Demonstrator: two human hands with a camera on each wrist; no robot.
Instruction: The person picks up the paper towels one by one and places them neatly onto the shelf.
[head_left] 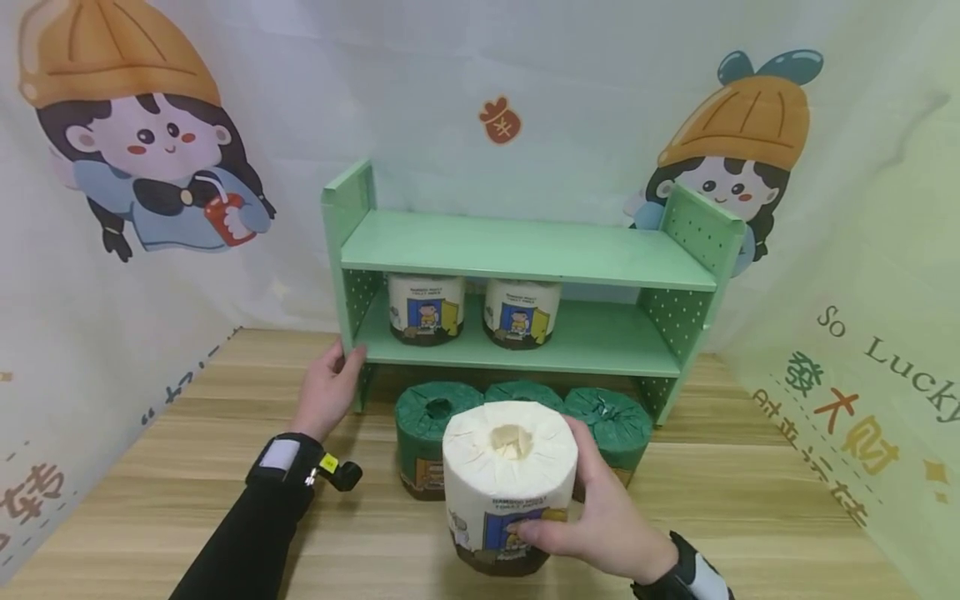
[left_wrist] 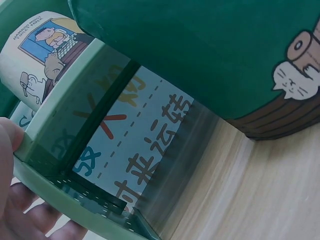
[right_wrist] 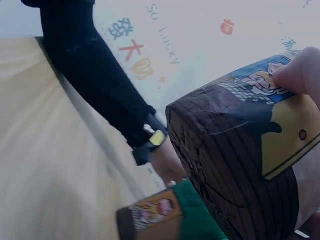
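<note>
My right hand [head_left: 600,508] grips a white-wrapped toilet paper roll [head_left: 510,467] by its right side, thumb across the printed front. The roll is upright, in front of the shelf and overlapping the green rolls in the head view; its brown underside edge shows in the right wrist view. At the left, my left hand [head_left: 330,387] holds the side panel of the light green shelf [head_left: 525,250], thumb at the middle board's end and fingers outside the panel. On that middle board stand two white toilet paper rolls [head_left: 426,308], side by side toward the left.
Under the middle board, several green-wrapped toilet paper rolls [head_left: 438,408] stand in a row on the wooden table [head_left: 750,500], partly hidden by the held roll. A printed cloth backdrop [head_left: 450,100] hangs behind the shelf and along both sides.
</note>
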